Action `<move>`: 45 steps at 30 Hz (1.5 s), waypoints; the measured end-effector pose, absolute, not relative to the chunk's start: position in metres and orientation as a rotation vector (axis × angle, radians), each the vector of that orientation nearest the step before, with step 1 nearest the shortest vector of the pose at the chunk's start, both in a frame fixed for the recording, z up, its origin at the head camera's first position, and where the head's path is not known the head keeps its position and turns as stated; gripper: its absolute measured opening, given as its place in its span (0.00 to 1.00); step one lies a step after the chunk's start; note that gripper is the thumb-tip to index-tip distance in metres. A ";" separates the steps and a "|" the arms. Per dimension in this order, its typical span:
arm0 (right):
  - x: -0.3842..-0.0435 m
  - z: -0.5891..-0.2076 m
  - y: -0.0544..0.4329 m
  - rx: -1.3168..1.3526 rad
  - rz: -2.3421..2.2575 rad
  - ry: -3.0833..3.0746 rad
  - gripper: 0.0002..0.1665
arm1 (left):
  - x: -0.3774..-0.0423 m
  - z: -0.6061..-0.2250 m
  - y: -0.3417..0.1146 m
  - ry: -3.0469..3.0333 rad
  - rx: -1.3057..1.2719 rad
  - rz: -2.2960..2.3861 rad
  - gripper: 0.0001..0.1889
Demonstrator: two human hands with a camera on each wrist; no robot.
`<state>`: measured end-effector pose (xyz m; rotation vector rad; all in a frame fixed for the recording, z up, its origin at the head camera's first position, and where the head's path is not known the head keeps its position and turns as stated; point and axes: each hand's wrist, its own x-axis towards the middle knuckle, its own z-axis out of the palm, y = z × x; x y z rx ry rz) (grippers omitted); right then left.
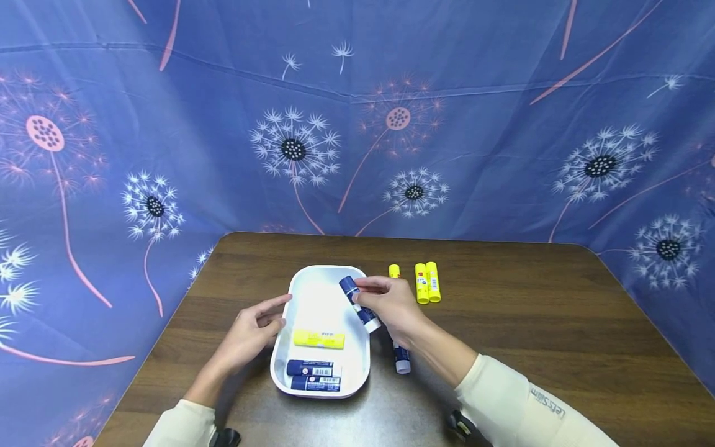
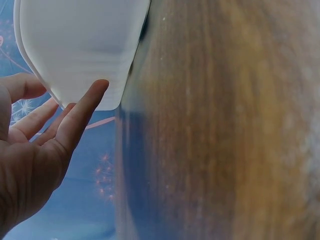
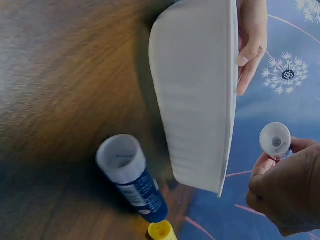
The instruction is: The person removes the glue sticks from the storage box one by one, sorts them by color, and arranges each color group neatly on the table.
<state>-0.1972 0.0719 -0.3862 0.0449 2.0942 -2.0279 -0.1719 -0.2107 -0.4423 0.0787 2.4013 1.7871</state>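
Note:
My right hand (image 1: 393,307) pinches a dark blue glue stick (image 1: 350,288) with a white end, tilted over the right rim of a white tray (image 1: 313,282). In the right wrist view the white end of that glue stick (image 3: 275,140) points toward the camera. My left hand (image 1: 251,332) touches the tray's left rim, fingers fairly straight; in the left wrist view the thumb (image 2: 95,97) lies against the tray's outer wall. Inside the tray are a yellow glue stick (image 1: 319,339) and two blue glue sticks (image 1: 313,383), lying crosswise toward the near end.
Right of the tray, partly behind my right hand, lie another blue glue stick (image 1: 401,359) and a yellow one (image 1: 394,270). Two more yellow glue sticks (image 1: 421,284) lie side by side farther right. A brown wooden table (image 1: 530,310) meets a blue dandelion-print cloth (image 1: 357,124) at its back.

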 end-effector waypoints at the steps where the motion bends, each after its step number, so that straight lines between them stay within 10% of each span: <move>1: -0.196 -0.386 0.073 0.065 -2.032 2.100 0.19 | -0.172 -0.442 -0.211 2.405 0.077 1.785 0.25; 45: -0.151 -0.438 0.152 0.554 -2.151 2.128 0.26 | -0.172 -0.443 -0.210 2.412 0.082 1.759 0.25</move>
